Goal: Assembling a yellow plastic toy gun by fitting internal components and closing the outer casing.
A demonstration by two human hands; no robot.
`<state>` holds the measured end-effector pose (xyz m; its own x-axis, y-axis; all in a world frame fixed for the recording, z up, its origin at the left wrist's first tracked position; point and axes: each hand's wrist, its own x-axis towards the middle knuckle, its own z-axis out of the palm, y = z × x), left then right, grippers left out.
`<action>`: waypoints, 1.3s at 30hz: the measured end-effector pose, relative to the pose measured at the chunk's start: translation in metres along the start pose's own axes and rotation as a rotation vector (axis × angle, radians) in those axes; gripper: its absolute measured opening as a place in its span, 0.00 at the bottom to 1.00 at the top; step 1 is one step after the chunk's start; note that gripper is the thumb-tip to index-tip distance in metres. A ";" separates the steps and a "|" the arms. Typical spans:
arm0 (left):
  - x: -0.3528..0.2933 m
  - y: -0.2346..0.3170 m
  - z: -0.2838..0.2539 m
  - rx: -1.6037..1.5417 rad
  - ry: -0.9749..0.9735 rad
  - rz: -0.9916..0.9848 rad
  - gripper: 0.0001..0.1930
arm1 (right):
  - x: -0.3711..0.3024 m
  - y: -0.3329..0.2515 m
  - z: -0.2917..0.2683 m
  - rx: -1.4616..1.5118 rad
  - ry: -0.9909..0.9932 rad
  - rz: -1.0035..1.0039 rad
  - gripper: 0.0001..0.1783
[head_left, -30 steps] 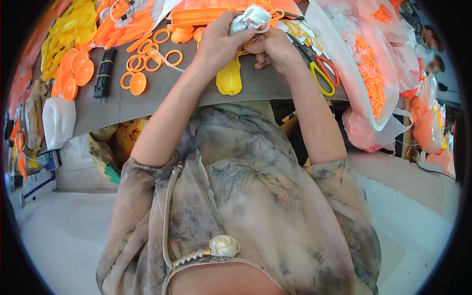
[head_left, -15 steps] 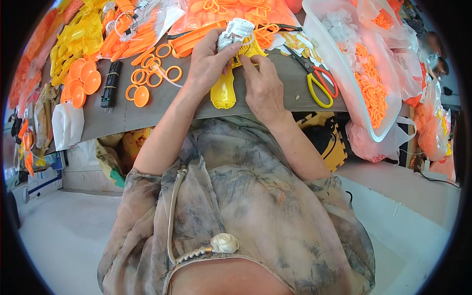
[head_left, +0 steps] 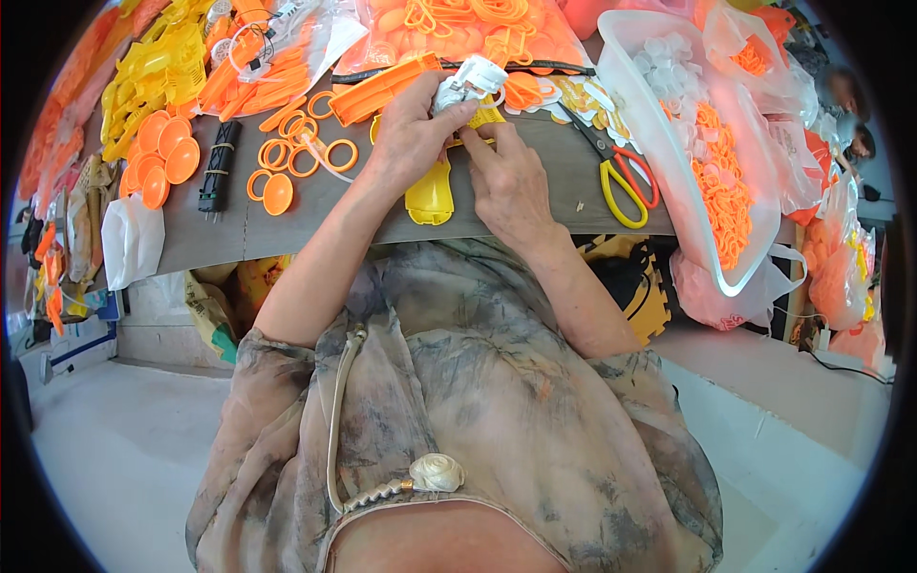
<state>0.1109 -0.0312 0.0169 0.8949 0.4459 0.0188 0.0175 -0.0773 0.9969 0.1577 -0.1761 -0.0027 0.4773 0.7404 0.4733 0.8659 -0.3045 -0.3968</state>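
- Since a second ago, the right hand point(head_left: 513, 180) has drawn lower, from just under the white plastic mechanism point(head_left: 470, 84) to the yellow plastic shell point(head_left: 430, 196); over the last half second the mechanism has tipped slightly toward the right.
- Head view, left hand point(head_left: 411, 134): its fingers are grasping the mechanism between thumb and forefinger, above the worktop point(head_left: 573, 177). A pale loop curves off the mechanism's right side.
- The shell sits below the mechanism, partly covered by the left hand; its rounded lower end points toward the person's body.
- Right hand: its fingers reach forward to the shell beneath the mechanism; whether they pinch it cannot be told.
- Left of the hands are orange rings point(head_left: 355, 156), round orange cups point(head_left: 181, 160) and a banded black bundle point(head_left: 220, 167), with yellow moulded parts point(head_left: 158, 72) farther back.
- Just beyond the left hand is an orange trough-shaped part point(head_left: 387, 91); behind it, a clear bag point(head_left: 468, 29) of orange pieces.
- Right of the hands are scissors point(head_left: 600, 143) with one yellow and one red handle, beside a translucent bin point(head_left: 683, 181) holding small orange and clear parts.
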 end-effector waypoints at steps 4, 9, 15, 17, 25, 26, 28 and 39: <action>0.003 0.006 -0.014 0.007 -0.032 -0.030 0.18 | 0.013 0.003 -0.015 0.208 -0.060 0.007 0.20; -0.001 0.015 -0.021 0.094 -0.112 0.013 0.18 | 0.050 0.018 -0.019 0.707 0.092 0.263 0.20; -0.029 0.024 -0.021 0.248 0.169 0.120 0.27 | 0.059 0.025 -0.013 0.962 0.014 0.376 0.19; -0.065 0.032 -0.016 0.361 0.078 0.193 0.28 | 0.056 0.028 -0.011 1.080 0.092 0.411 0.18; -0.057 0.023 -0.038 0.611 0.107 0.428 0.10 | 0.046 0.041 0.002 1.390 0.138 0.465 0.16; -0.035 0.020 -0.051 0.679 0.189 0.463 0.11 | 0.045 0.041 0.002 1.439 0.136 0.452 0.16; -0.003 0.009 -0.068 0.893 0.258 0.553 0.12 | 0.045 0.040 0.000 1.418 0.137 0.432 0.16; 0.005 0.026 -0.077 0.964 0.101 0.468 0.14 | 0.034 0.034 0.002 1.494 0.198 0.464 0.17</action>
<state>0.0814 0.0375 0.0493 0.8639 0.2578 0.4326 0.0669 -0.9102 0.4088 0.2030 -0.1604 -0.0017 0.7635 0.6308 0.1388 -0.2221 0.4582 -0.8606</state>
